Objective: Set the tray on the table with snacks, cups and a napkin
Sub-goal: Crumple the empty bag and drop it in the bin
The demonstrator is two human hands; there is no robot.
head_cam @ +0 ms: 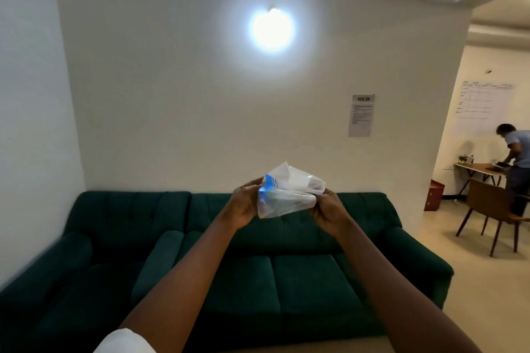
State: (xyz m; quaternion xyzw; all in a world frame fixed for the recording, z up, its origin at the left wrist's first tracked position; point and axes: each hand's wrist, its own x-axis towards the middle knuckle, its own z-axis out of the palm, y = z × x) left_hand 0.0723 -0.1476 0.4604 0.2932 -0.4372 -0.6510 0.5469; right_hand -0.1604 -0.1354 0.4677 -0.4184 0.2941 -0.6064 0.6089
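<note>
packet: clear plastic packet [288, 193] with a blue band at its left end and white stuff inside, likely napkins, blurred; held up in the air at mid frame, in front of the sofa back, not resting on anything
left hand: left hand [246, 205] grips the packet's left end, fingers [252, 182] curled over the top edge by the blue band, pinching the plastic
right hand: right hand [327, 210] grips the packet's right end, fingers [329, 193] closed on the crumpled plastic from the side
arms: both forearms stretched forward from the bottom of the frame, bare; white sleeve [123, 342] shows at the bottom left
sofa: dark green sofa [258, 266] under and behind the hands, L-shaped, tufted back, 2 seat cushions visible at the middle
wall: white wall [172, 94] behind the sofa, lit round lamp [272, 28] high up, glare hides detail
sign: paper sheet [362, 115] on the wall to the right, header reads WS 08, rest too small to read
far right: open room, wooden desk [477, 167] with small items, wooden chair [493, 206] near it, a person [517, 157] bent over the desk, red box [433, 195] on the floor by the wall corner, chart [481, 106] on the far wall
tray, cups, snacks: cannot tell, none identifiable here
</note>
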